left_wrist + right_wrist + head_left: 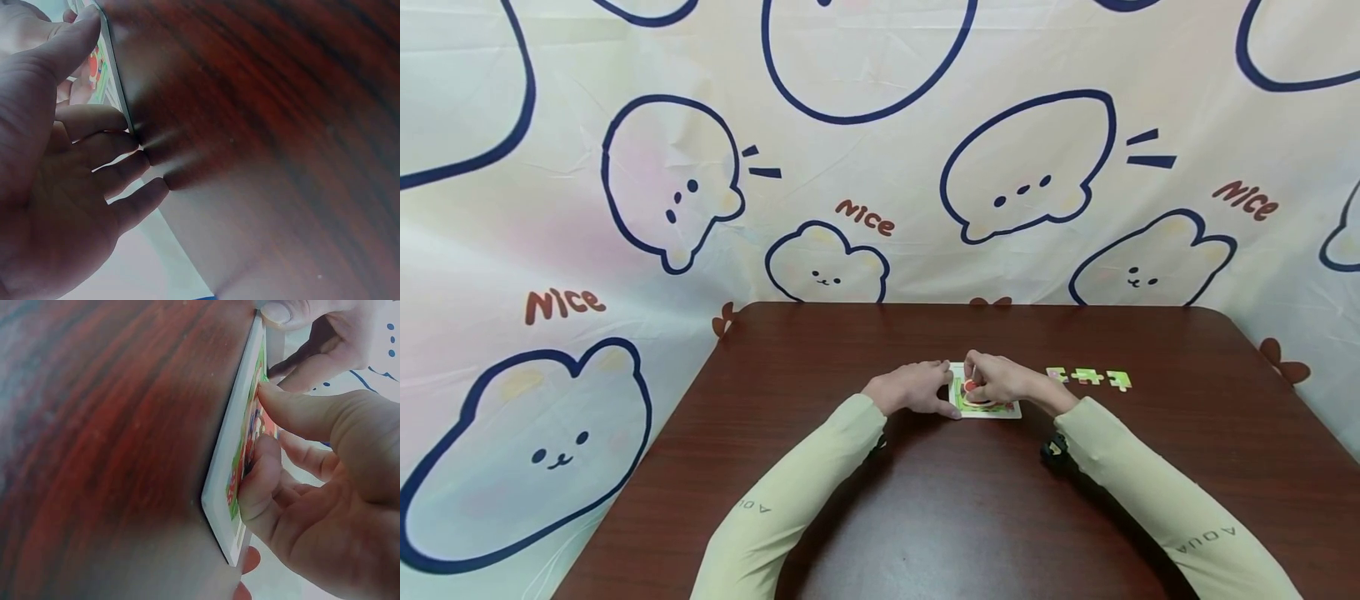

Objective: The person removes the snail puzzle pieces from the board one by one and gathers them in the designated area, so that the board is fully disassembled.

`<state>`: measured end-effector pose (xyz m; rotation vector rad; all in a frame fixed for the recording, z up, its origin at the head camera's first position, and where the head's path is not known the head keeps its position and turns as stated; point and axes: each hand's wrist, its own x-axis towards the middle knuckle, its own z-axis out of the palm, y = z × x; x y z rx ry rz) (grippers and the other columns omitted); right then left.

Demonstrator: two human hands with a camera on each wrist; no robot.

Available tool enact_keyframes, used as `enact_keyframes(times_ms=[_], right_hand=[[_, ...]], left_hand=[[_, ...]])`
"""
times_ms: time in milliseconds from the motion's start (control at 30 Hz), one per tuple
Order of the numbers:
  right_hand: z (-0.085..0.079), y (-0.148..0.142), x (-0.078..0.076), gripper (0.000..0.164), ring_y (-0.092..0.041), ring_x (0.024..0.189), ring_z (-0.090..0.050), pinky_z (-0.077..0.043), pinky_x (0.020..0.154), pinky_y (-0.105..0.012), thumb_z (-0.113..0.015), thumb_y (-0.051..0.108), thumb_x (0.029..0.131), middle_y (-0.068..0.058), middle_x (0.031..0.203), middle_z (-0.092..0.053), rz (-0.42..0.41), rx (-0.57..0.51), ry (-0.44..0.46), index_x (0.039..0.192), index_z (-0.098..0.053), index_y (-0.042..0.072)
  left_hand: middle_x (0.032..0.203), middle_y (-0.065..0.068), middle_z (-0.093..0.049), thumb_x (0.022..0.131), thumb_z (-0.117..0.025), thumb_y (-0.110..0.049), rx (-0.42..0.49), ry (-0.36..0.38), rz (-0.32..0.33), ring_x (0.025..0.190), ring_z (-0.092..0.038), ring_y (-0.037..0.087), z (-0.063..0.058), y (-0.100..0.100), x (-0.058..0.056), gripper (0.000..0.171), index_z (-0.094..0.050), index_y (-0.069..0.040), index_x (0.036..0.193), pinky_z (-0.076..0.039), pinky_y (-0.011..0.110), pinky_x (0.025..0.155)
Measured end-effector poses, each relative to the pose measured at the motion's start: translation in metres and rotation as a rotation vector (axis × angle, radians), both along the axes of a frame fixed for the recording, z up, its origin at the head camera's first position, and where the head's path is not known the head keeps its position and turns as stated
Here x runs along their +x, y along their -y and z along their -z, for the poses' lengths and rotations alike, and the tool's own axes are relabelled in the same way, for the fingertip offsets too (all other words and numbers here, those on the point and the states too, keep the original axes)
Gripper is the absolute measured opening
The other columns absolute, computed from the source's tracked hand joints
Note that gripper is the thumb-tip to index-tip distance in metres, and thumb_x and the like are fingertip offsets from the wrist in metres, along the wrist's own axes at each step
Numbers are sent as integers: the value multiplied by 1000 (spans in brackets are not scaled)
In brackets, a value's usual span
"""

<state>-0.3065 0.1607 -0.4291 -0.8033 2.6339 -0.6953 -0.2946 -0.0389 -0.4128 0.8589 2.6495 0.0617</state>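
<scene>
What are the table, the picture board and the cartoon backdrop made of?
The table looks like polished wood, or wood-look covering: streaky grain, soft shine. The picture board could be smooth stiff card or wood: its white edge looks straight. The cartoon backdrop seems to be printed cloth, maybe plasticky, since it's creased.

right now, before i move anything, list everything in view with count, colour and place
jigsaw board: 1, white rim with green-and-red picture, on the table between the hands
loose jigsaw pieces: 3, mostly light green, in a row right of the board, leftmost partly hidden
table: 1, dark reddish brown, beneath everything
backdrop cloth: pale, behind the table, printed with several navy-outlined bears
"Nice" prints: 3, rust red, on the cloth
wrist devices: 2, black, under the wrists, left one barely visible
sleeves: 2, pale yellow-green, on both arms
left hand: 1, bare, at the board's left edge
right hand: 1, bare, over the board's picture
</scene>
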Motion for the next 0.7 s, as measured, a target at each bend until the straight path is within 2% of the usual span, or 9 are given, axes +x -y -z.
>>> enact_keyframes(times_ms=[133, 367, 700], right_hand=[[-1, 1, 1, 31, -16, 79, -56, -46, 70, -29, -73, 15, 89, -6, 92, -61, 20, -13, 2, 104, -47, 10], [-3, 4, 5, 28, -15, 68, -55, -45, 60, -28, -73, 13, 89, -5, 86, -62, 31, -22, 13, 107, -51, 10], [0, 4, 6, 18, -14, 67, -56, -46, 57, -27, -69, 13, 92, -3, 87, -62, 31, 24, -33, 101, -54, 13]], left_hand=[[160, 11, -33, 86, -63, -63, 2, 0, 3, 143, -39, 26, -1, 0, 0, 68, -55, -16, 135, -38, 42, 114], [159, 12, -34, 87, -62, -62, -12, -16, 23, 143, -39, 26, 0, 0, 0, 60, -59, -17, 126, -40, 41, 112], [160, 12, -32, 88, -61, -62, -22, -19, 25, 145, -36, 27, 0, 0, 0, 61, -58, -18, 130, -39, 42, 112]])
